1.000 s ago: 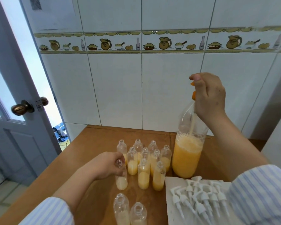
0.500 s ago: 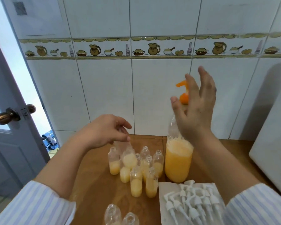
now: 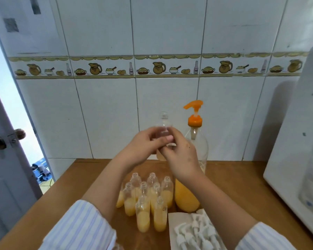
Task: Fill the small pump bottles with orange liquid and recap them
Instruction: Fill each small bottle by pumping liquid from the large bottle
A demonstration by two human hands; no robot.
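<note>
Small pump bottle [image 3: 164, 123] now lifted off the bench, held upright before the wall beside the orange pump [image 3: 194, 112] of the big bottle [image 3: 188, 195]. Left hand [image 3: 143, 145] grips it; right hand [image 3: 181, 156] has left the pump and pinches it too. Likely positioning for a refill. Uncapped bottles [image 3: 145, 201] cluster mid-bench; white pump caps [image 3: 193, 231] at near edge.
</note>
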